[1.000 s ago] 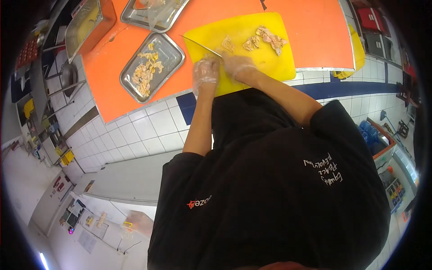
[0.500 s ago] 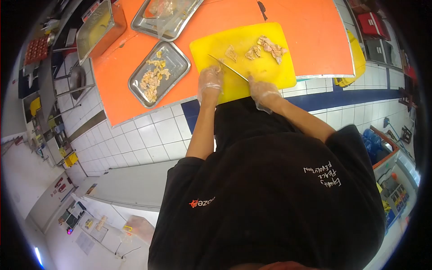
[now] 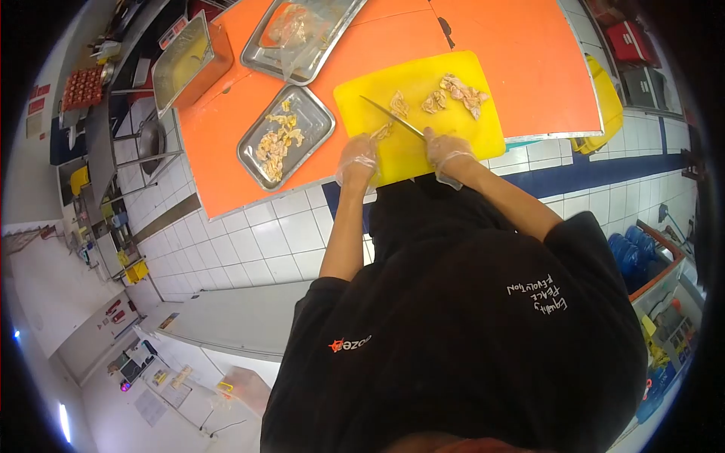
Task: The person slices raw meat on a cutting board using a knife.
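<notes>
My right hand [image 3: 448, 155], in a clear plastic glove, is closed around the handle of a knife [image 3: 394, 118]. The blade slants up and left over a yellow cutting board [image 3: 423, 162]. Gloved as well, my left hand [image 3: 358, 160] is at the board's left edge, its fingers pinched at the end of a small strip of pale meat [image 3: 382, 131] just below the blade. Beyond the blade lies a small piece of meat [image 3: 399, 104]. Farther right are another piece [image 3: 434, 101] and a larger pinkish one [image 3: 464, 95].
Left of the board, a metal tray [image 3: 311, 155] bears cut pieces of meat. Behind it a second tray [image 3: 302, 74] holds a plastic bag [image 3: 294, 34]. A deep metal container [image 3: 181, 94] stands at the far left of the orange table [image 3: 529, 60].
The whole view has shifted, so the table appears further right and lower. My left hand has drawn back slightly from the blade, and a meat strip now shows at its fingertips.
</notes>
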The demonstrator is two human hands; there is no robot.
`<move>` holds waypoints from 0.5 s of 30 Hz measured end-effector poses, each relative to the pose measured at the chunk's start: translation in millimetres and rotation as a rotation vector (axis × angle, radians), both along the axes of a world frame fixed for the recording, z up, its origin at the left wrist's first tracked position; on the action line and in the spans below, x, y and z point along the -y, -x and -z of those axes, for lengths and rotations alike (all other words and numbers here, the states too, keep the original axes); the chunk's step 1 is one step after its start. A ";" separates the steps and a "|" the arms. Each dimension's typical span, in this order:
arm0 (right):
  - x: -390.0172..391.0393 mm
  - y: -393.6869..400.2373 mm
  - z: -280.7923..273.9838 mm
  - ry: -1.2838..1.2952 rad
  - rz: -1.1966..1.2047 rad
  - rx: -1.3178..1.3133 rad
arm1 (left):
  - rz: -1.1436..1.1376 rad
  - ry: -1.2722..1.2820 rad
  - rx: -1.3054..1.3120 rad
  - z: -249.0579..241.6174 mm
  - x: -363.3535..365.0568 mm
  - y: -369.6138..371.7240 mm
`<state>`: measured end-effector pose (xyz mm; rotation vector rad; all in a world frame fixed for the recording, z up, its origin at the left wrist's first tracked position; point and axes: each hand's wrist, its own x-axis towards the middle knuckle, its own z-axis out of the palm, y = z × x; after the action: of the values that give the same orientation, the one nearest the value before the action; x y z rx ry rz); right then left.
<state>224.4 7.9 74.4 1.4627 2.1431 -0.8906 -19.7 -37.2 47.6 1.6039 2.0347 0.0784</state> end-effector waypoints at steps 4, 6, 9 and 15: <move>-0.8 -22.4 -15.4 0.001 0.081 0.023 | 0.099 0.159 0.015 -0.2 -12.6 -6.6; 2.1 -26.9 -4.4 -0.028 0.087 0.016 | 0.196 0.127 -0.012 2.8 -12.2 -9.2; 2.2 -25.9 4.0 -0.048 0.091 0.007 | 0.273 0.130 -0.090 17.4 -11.4 4.2; 3.4 -30.8 -0.8 -0.051 0.063 -0.054 | -0.057 -0.068 -0.054 -20.8 -21.9 1.1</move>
<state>255.2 4.5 75.2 1.5553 2.1847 -0.9133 -20.9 -15.3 68.4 1.6047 2.1409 0.1278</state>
